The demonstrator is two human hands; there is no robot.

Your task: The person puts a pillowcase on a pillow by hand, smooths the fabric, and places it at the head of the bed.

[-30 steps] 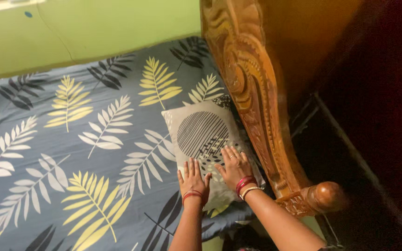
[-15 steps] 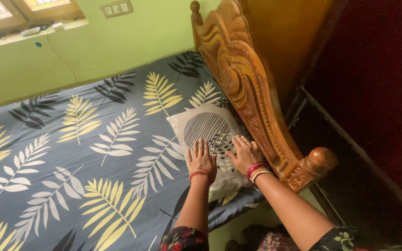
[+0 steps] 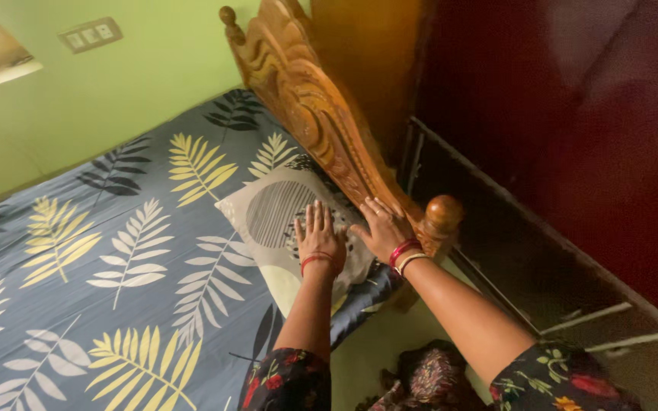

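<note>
While both palms are pressing flat, the left hand (image 3: 318, 237) is lying open on the pillow (image 3: 272, 217), fingers spread and pointing toward the headboard (image 3: 310, 114), clamped on nothing. A red bangle (image 3: 314, 259) is circling its wrist just behind the pillow's middle. The right hand (image 3: 381, 227) is resting beside it on the pillow's edge nearest the headboard, fingers likewise stretched out and apart, gripping nothing; red and pale bangles (image 3: 405, 254) are sitting at that wrist. Both hands are close together but not touching each other.

The pillow, pale with a large dark striped circle and smaller speckled patches, is lying at the corner of the bed, its far side running just beside the headboard and its near end hanging close to the mattress edge. Beneath the pillow, the bedsheet (image 3: 116, 251) is spreading away from it, grey-blue with white, yellow and black leaf prints.

The carved wooden headboard is rising along the pillow's right side, ending in a round knob (image 3: 443, 213) just beside the right hand and a smaller knob (image 3: 228, 14) at its far end. Beyond the headboard, a dark reddish cabinet (image 3: 573, 137) is filling the space. Past the pillow on the far side of the bed, a green wall (image 3: 138, 68) is carrying a switch plate (image 3: 89, 34). Floral-print sleeves (image 3: 550, 377) are showing nearest the camera.
</note>
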